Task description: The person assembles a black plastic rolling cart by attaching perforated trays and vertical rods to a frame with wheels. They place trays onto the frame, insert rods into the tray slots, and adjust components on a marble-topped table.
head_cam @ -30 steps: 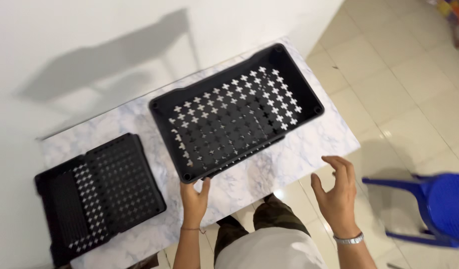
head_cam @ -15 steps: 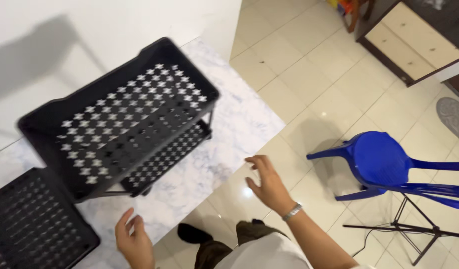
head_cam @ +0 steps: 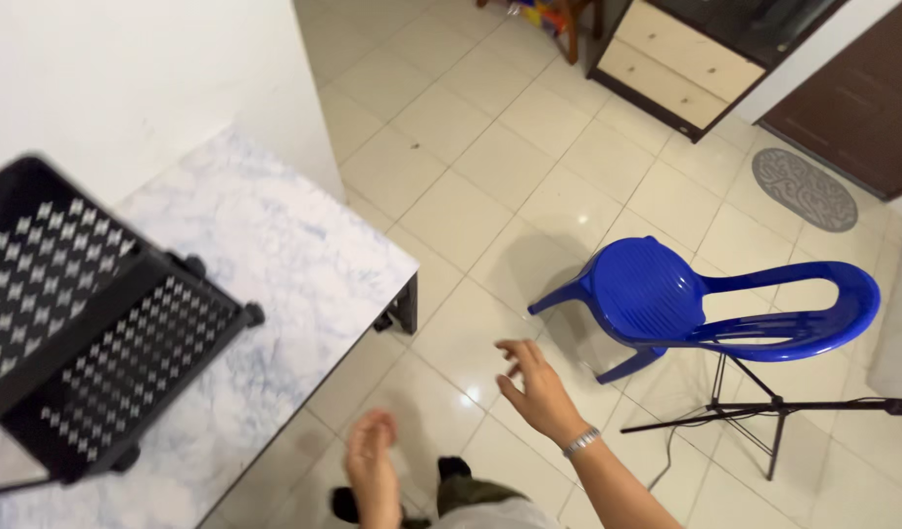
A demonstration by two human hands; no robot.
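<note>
Both grips empty, right hand [head_cam: 539,390] fingers spread, left hand [head_cam: 375,470] flat, perforated black plastic crate [head_cam: 89,343] nearby

Black perforated plastic crate [head_cam: 89,343] on white marble-patterned table [head_cam: 275,255], left; blue plastic chair [head_cam: 686,304] on tiled floor [head_cam: 471,186], right.

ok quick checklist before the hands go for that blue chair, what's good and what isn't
1. Right hand empty and open: ok, fingers spread, nothing held.
2. Left hand empty: ok, it holds nothing, blurred though.
3. Blue chair upright: not ok, it lies tipped on its side on the tiled floor.
4. Path from right hand to chair: ok, bare tile between them.
5. Black tripod stand apart from the chair: cannot tell, its legs and cable sit right under the chair back.
6. Black perforated basket stable on the marble table: ok, it sits on the top, away from both hands.
</note>
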